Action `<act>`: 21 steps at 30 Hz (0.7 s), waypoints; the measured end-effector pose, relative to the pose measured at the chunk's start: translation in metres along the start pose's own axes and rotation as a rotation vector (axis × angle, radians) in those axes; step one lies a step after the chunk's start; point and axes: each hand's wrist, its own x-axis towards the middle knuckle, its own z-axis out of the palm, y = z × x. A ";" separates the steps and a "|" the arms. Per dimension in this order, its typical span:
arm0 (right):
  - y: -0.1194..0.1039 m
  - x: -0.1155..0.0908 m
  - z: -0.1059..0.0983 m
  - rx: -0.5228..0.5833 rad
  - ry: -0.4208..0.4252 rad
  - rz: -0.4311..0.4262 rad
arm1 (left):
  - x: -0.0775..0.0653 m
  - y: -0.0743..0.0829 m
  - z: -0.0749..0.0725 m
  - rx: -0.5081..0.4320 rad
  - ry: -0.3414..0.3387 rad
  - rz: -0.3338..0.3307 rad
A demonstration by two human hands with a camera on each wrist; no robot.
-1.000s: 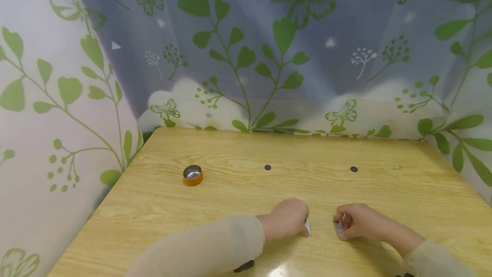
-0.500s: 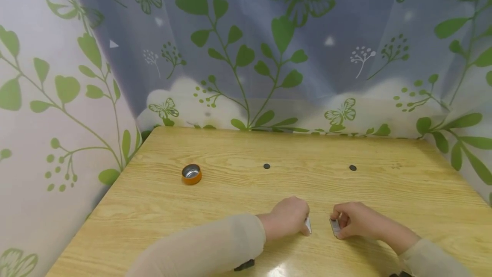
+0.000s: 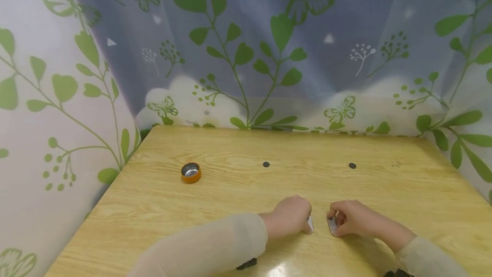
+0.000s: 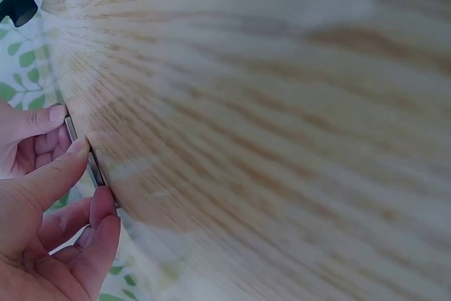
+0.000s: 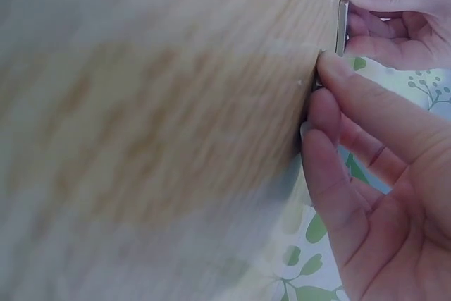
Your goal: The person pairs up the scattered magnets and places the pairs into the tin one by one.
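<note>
In the head view my left hand (image 3: 290, 217) pinches a thin, flat rectangular piece (image 3: 310, 224) with a pale, shiny face. Opposite it, my right hand (image 3: 359, 218) grips a similar grey rectangular piece (image 3: 332, 226) by its ends. Both pieces stand tilted on edge at the wooden table, facing each other across a narrow gap. From the left wrist, the left piece (image 4: 96, 168) looks like a slim metallic bar between thumb and fingers. In the right wrist view, fingers cover most of the right piece, while the left piece (image 5: 342, 26) shows its metallic edge.
An orange bowl (image 3: 191, 173) with a silvery inside sits at the left of the wooden table (image 3: 223, 195). Two small dark discs (image 3: 266, 164) (image 3: 352, 166) lie farther back, spaced apart. A leaf-patterned curtain (image 3: 246, 54) hangs behind the table.
My right hand has shifted slightly left with its piece, and the gap between the two pieces has narrowed. The left hand has barely moved; bowl and discs stay put.
</note>
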 end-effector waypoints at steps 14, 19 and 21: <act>-0.002 0.002 0.002 -0.001 -0.005 0.006 | 0.004 0.005 0.001 0.021 -0.003 0.003; -0.002 0.002 0.003 0.009 -0.004 0.005 | 0.004 0.006 0.001 0.032 0.000 -0.001; -0.002 0.003 0.003 0.015 -0.003 0.006 | 0.005 0.007 0.001 0.031 -0.003 -0.007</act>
